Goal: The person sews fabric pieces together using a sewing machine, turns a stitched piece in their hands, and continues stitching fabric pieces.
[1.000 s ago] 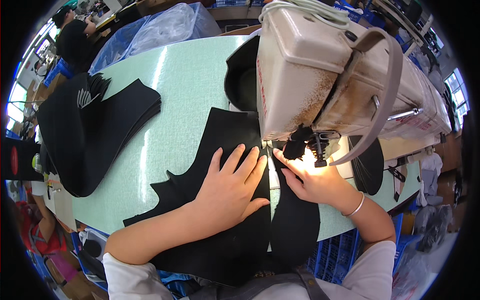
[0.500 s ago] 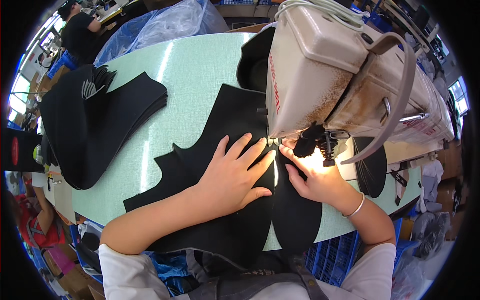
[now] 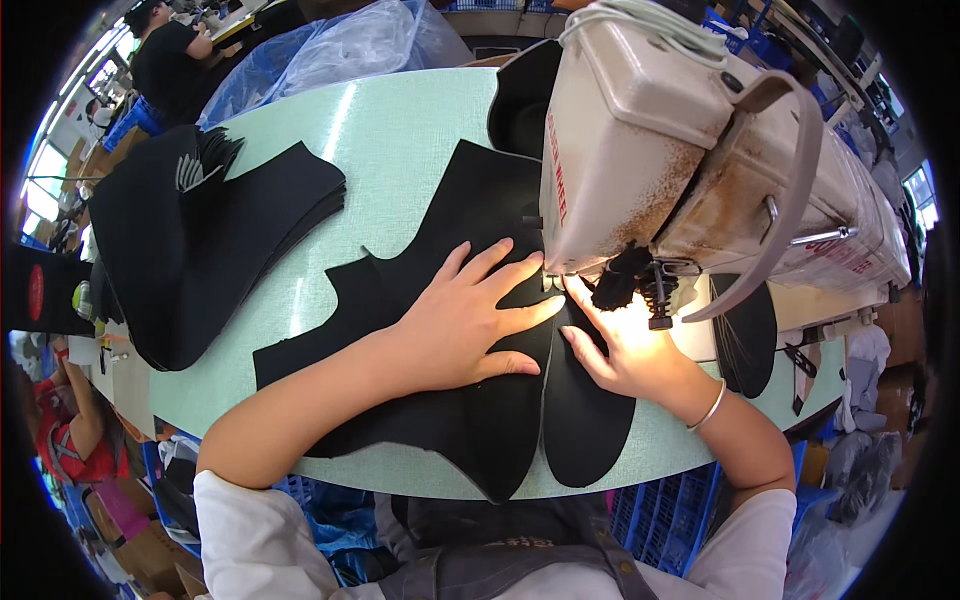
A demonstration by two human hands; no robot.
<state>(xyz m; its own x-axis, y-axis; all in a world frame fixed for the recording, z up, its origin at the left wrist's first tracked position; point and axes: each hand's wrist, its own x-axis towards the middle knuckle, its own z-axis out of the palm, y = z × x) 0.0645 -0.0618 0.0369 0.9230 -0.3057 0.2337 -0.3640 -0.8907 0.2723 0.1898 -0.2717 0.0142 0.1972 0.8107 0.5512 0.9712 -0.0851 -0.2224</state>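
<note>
My left hand [image 3: 468, 318] lies flat with fingers spread on a large black cut fabric piece [image 3: 420, 290] on the pale green table [image 3: 390, 140]. My right hand [image 3: 622, 345] presses a second, rounded black piece [image 3: 585, 425] beside it, fingertips close to the needle area [image 3: 655, 300] of a beige sewing machine [image 3: 650, 150]. The two pieces meet along a seam line between my hands. A lamp under the machine head lights my right hand. A thin bangle sits on my right wrist.
A stack of black cut pieces [image 3: 200, 240] lies at the table's left. More black pieces lie behind [image 3: 520, 95] and right of the machine [image 3: 745, 345]. A clear plastic bag [image 3: 350, 45] sits at the far edge. Another person [image 3: 165, 60] works at the upper left.
Both hands and the black fabric have slid a little away from me, toward the needle. My left fingers stay spread flat.
</note>
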